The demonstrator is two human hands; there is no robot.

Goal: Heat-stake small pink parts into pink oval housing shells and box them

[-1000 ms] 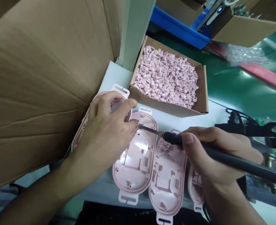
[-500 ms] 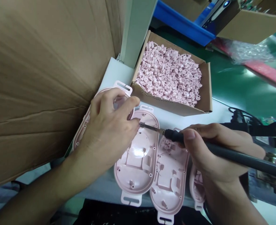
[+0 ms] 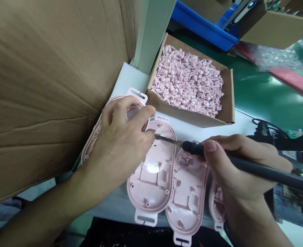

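Observation:
Palm down, my left hand (image 3: 125,137) lies over a pink plastic shell at the left, its fingers apart. Its thumb reaches into the adjoining pink shell (image 3: 150,185), where the thumb end sits right beside a metal tip. That tip belongs to a soldering iron (image 3: 192,148) with a dark handle. Closed around the handle, my right hand (image 3: 244,168) holds the iron pointing left. Whatever lies under the thumb is too small and hidden to make out. Another open shell (image 3: 187,202) with moulded posts lies just right of the middle one.
A carton (image 3: 190,118) full of small pink plastic parts stands behind the shells. Tall cardboard (image 3: 51,85) walls off the left side. Part of another pink shell (image 3: 217,206) shows under my right wrist. A blue bin (image 3: 205,25) and a red strip (image 3: 292,77) are at the back right.
The whole view has shifted slightly, with everything a little farther right. My hands, the soldering iron and the shells keep nearly the same places relative to one another.

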